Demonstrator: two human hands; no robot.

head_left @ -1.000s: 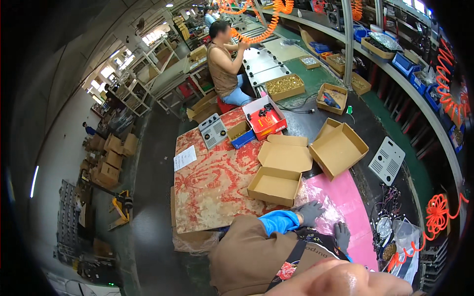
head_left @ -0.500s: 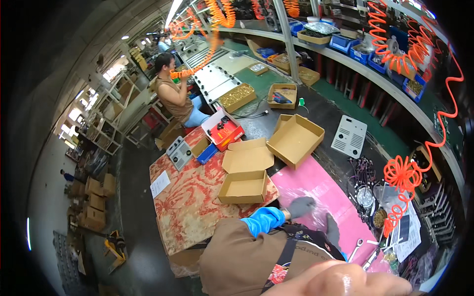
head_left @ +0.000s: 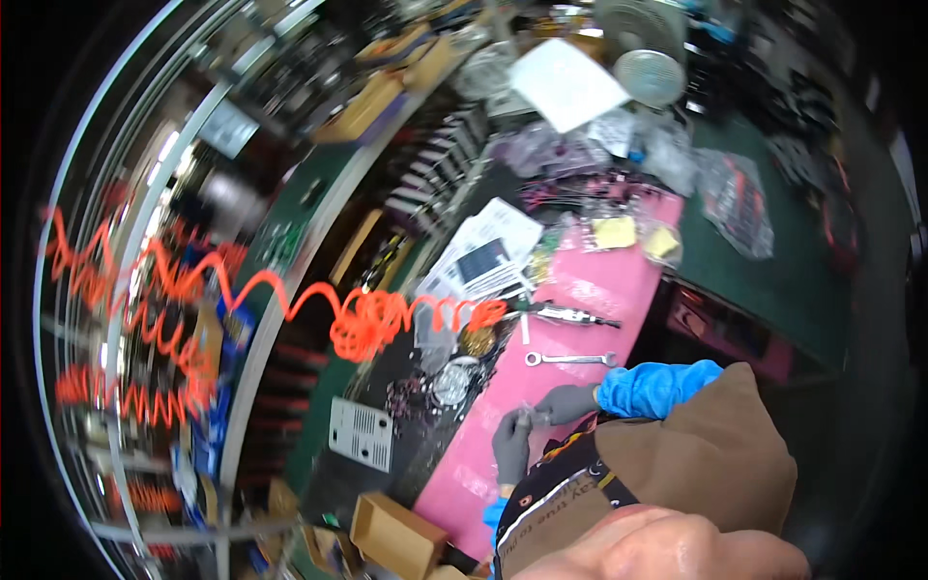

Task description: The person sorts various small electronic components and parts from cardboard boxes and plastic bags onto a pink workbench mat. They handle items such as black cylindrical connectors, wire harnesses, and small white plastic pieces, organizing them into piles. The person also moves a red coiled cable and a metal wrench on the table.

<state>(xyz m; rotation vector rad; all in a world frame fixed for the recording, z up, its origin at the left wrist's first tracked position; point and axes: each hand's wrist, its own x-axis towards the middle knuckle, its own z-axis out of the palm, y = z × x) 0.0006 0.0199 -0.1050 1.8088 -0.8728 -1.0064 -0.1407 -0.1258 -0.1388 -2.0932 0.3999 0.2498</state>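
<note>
My left hand point(head_left: 509, 449) and my right hand point(head_left: 568, 404), both in grey gloves with blue sleeves, are close together over the pink sheet point(head_left: 483, 440) in front of my body. Their fingers are closed and meet at a small bit of clear plastic film point(head_left: 531, 415), blurred at its edges. A combination wrench point(head_left: 570, 360) lies just beyond my right hand. Past it rests a slim power screwdriver point(head_left: 577, 315) with a dark tip.
A coiled orange air hose point(head_left: 372, 324) hangs over the bench. A silver slotted panel point(head_left: 362, 434) and cardboard box point(head_left: 396, 535) are at the left. Papers point(head_left: 493, 242), bagged cables point(head_left: 735, 203) and a fan point(head_left: 650, 77) stand farther off. Shelving point(head_left: 280, 338) runs along the left.
My view has swung to the right along the bench, so the coworker and patterned board are out of sight. My hands, apart before with the left over clear film, now meet.
</note>
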